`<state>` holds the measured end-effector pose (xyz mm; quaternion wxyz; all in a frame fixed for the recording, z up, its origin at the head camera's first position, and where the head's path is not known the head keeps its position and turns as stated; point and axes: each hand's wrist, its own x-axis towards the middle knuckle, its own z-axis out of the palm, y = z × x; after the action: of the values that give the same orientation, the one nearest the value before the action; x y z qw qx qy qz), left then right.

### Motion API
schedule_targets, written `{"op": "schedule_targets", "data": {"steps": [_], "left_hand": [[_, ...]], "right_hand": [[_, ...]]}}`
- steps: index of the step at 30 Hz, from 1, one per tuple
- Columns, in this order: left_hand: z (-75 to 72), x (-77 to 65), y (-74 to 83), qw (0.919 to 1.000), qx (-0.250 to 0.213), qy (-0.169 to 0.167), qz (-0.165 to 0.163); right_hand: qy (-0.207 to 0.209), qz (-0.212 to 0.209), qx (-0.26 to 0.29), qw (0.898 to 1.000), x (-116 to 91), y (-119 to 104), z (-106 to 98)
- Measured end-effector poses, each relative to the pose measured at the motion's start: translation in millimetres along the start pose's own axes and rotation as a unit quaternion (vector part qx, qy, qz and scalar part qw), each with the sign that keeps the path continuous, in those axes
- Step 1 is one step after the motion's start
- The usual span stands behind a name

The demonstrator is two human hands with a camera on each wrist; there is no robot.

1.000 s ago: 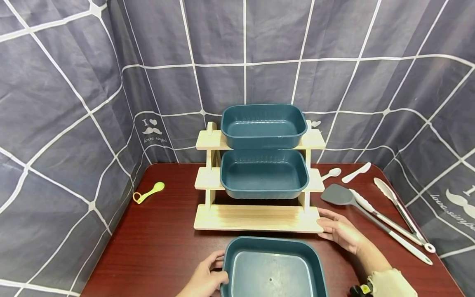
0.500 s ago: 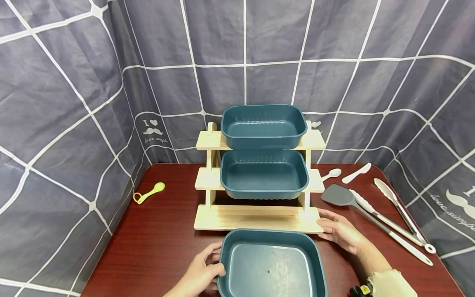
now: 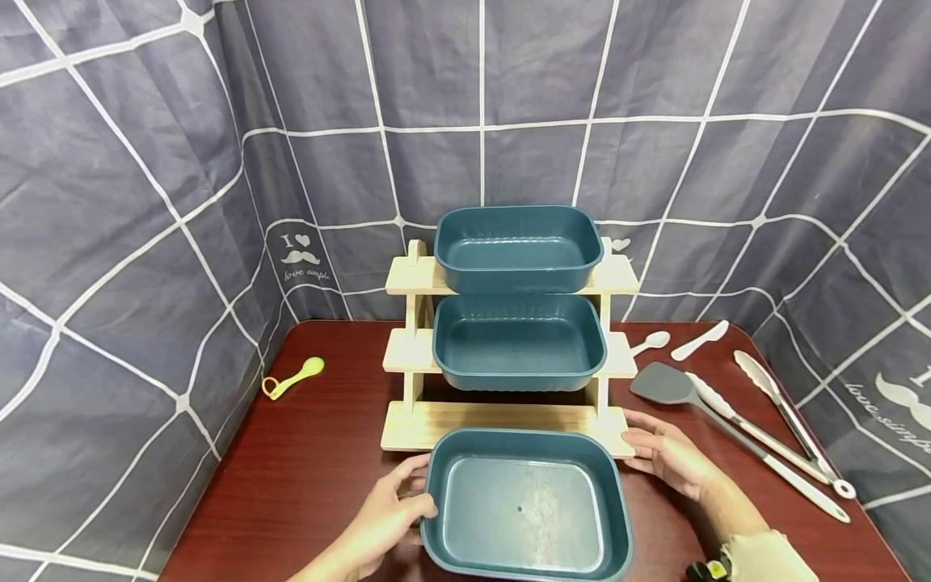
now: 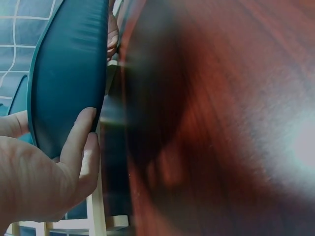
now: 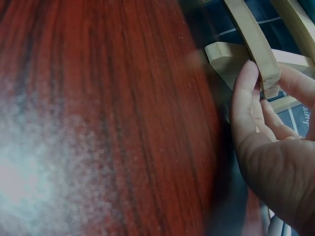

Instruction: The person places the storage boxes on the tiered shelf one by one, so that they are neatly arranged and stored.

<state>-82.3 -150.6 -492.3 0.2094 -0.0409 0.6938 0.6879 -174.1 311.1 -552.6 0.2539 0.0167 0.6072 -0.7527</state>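
My left hand (image 3: pixel 385 513) grips a blue-green plastic bin (image 3: pixel 520 513) by its left end, thumb at the rim. In the left wrist view its fingers (image 4: pixel 78 132) press the outer wall, and the bin casts a dark shadow on the table. The bin's far rim overlaps the front of the bottom shelf in the head view. My right hand (image 3: pixel 665 453) pinches the right end of that bottom shelf (image 3: pixel 502 416), part of a three-tier wooden rack. In the right wrist view thumb and fingers sit either side of the shelf end (image 5: pixel 268 73).
Matching bins stand on the top shelf (image 3: pixel 518 242) and middle shelf (image 3: pixel 518 343). Right of the rack lie a grey spatula (image 3: pixel 665 384), tongs (image 3: pixel 756 440), more tongs (image 3: pixel 785 416), a white spoon (image 3: pixel 657 339) and a white spreader (image 3: pixel 700 340). A yellow-green spoon (image 3: pixel 294 377) lies left.
My left hand has carried the bin forward and slightly left, toward the bottom shelf. The right hand stays at the shelf's end, and the rack has not moved.
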Motion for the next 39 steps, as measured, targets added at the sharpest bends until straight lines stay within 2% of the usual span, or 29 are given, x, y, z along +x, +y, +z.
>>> {"op": "schedule_targets", "data": {"steps": [14,20,39], "left_hand": [[-5.2,17.0,15.5,0.9999,-0.004,0.001,0.013],[-7.4,25.2,20.1,0.9999,0.008,0.008,0.011],[-7.5,45.6,23.8,0.9998,0.006,0.017,0.008]], "right_hand": [[-0.018,-0.013,0.013,1.0,0,1,-2],[-0.007,-0.004,0.012,1.0,-1,0,0],[-0.003,-0.002,0.004,1.0,0,0,0]]}}
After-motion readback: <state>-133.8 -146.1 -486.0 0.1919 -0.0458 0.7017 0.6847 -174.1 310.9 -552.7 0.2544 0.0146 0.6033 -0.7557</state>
